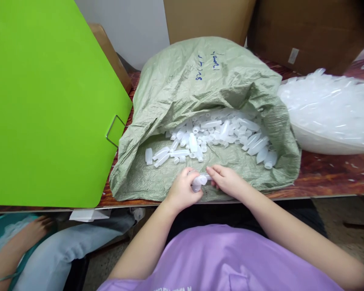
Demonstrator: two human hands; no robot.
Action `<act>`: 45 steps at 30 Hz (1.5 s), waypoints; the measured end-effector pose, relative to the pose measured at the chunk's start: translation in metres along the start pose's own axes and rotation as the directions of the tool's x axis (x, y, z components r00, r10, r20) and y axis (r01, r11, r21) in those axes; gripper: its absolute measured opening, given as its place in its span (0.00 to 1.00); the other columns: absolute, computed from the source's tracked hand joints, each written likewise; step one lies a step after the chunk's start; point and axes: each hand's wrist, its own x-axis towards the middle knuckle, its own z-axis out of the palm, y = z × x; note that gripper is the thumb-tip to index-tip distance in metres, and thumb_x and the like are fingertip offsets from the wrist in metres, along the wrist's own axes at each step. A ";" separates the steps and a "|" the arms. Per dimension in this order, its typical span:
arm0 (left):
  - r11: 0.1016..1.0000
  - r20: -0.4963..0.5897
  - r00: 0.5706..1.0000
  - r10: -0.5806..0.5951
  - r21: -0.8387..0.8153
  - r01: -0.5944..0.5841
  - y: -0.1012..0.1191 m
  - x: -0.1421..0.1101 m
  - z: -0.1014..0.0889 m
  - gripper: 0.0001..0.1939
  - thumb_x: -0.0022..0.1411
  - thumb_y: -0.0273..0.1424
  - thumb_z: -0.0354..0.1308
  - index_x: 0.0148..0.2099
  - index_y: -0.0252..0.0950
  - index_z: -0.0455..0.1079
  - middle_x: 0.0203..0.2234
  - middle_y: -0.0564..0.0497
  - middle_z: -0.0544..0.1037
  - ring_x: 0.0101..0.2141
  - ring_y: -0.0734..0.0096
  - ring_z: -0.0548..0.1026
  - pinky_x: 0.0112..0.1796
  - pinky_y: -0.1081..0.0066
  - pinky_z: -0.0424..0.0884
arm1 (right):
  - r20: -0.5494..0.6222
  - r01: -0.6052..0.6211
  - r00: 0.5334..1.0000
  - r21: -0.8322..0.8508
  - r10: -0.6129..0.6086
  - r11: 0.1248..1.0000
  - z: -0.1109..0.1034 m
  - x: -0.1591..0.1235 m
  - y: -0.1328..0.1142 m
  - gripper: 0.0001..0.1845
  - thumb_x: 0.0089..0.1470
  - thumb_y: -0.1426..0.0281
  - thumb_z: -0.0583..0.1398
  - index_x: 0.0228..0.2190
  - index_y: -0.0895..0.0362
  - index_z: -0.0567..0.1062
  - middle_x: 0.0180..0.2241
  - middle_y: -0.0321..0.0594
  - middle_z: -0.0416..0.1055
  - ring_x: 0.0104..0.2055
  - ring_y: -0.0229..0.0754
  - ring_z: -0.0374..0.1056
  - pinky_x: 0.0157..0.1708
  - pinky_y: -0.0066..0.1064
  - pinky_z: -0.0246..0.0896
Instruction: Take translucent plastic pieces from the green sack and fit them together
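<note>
Stretching across the scene, the red-brown table (327,173) carried everything in use. On the left stood a bright green board (48,101), and on the far side a tan cardboard box (206,18) and a darker cardboard box (309,32). In the middle lay a big pale green sack (176,81), its mouth gaping toward the near edge. To its right bulged a clear plastic bag (333,117), well filled with whitish pieces; whether these matched the sack's contents I could not tell. At the near left, a co-worker's hand (39,228) rested over a teal basin (10,220).

The person's two hands met just in front of the sack's mouth. The left hand (183,190) was closed around a few small white bottles (197,187), their ends showing past the thumb. The right hand (227,180) had its thumb and fingers together on one slim bottle (207,176), set against that bunch.

As for progress, the handling looked far from finished: a large heap of loose bottles (212,131) remained inside the sack, with several strays near its lip, and only a handful were in hand. Nothing showed which pieces, if any, had been dealt with.
</note>
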 end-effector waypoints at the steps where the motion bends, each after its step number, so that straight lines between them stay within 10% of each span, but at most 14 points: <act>1: 1.000 -0.010 1.000 -0.010 -0.002 0.010 0.000 0.000 0.000 0.13 0.44 0.23 0.56 0.36 0.37 0.68 0.40 0.48 0.67 0.40 0.66 0.70 0.43 0.67 0.68 | 0.002 0.047 0.999 0.032 -0.047 0.998 0.000 -0.001 0.000 0.19 0.55 0.54 0.50 0.38 0.55 0.69 0.27 0.37 0.71 0.27 0.38 0.67 0.29 0.30 0.61; 11: 1.000 -0.009 1.000 -0.015 0.027 0.015 -0.002 0.001 0.003 0.12 0.44 0.23 0.56 0.35 0.37 0.68 0.37 0.49 0.68 0.37 0.67 0.70 0.39 0.67 0.68 | 0.040 -0.077 0.996 -0.074 0.080 0.994 0.005 -0.004 -0.014 0.22 0.57 0.54 0.46 0.28 0.55 0.71 0.25 0.38 0.71 0.30 0.42 0.67 0.30 0.31 0.57; 15: 0.999 -0.049 0.998 -0.033 -0.015 0.032 -0.002 0.002 0.003 0.09 0.47 0.25 0.56 0.35 0.36 0.68 0.36 0.49 0.68 0.35 0.69 0.70 0.39 0.68 0.69 | 0.093 0.059 0.993 0.100 -0.068 0.993 0.004 -0.010 -0.007 0.22 0.54 0.62 0.52 0.50 0.55 0.61 0.29 0.36 0.70 0.28 0.38 0.66 0.29 0.29 0.59; 22: 0.999 -0.019 1.000 0.011 -0.044 -0.012 -0.004 0.005 0.000 0.08 0.48 0.24 0.56 0.34 0.36 0.68 0.33 0.51 0.68 0.34 0.71 0.70 0.37 0.70 0.68 | 0.088 0.285 0.959 -0.278 -0.271 0.917 -0.006 -0.008 -0.014 0.11 0.54 0.68 0.51 0.39 0.57 0.69 0.37 0.44 0.71 0.38 0.44 0.66 0.37 0.32 0.57; 32: 0.999 0.017 0.999 0.049 0.008 -0.049 -0.001 0.008 0.000 0.05 0.47 0.23 0.54 0.29 0.36 0.66 0.27 0.53 0.66 0.29 0.72 0.67 0.32 0.72 0.66 | 0.037 -0.053 0.997 -0.271 0.066 0.961 -0.005 0.001 -0.031 0.10 0.50 0.65 0.54 0.21 0.55 0.67 0.21 0.36 0.68 0.24 0.39 0.64 0.22 0.27 0.50; 40: 0.998 -0.001 0.999 -0.045 0.039 0.045 0.003 0.008 0.001 0.08 0.45 0.23 0.55 0.32 0.36 0.66 0.30 0.52 0.67 0.32 0.71 0.68 0.35 0.70 0.67 | -0.133 0.165 0.979 0.052 -0.157 0.985 0.013 -0.012 -0.003 0.24 0.61 0.61 0.39 0.53 0.54 0.60 0.37 0.41 0.69 0.34 0.40 0.66 0.37 0.33 0.60; 45: 0.997 0.003 0.999 -0.053 0.049 0.052 0.002 0.008 0.001 0.07 0.47 0.26 0.56 0.33 0.36 0.66 0.32 0.51 0.67 0.33 0.69 0.68 0.37 0.67 0.67 | -0.167 0.280 0.947 0.003 -0.275 0.960 0.018 -0.011 -0.008 0.29 0.56 0.50 0.46 0.53 0.55 0.60 0.43 0.46 0.64 0.39 0.44 0.65 0.40 0.36 0.61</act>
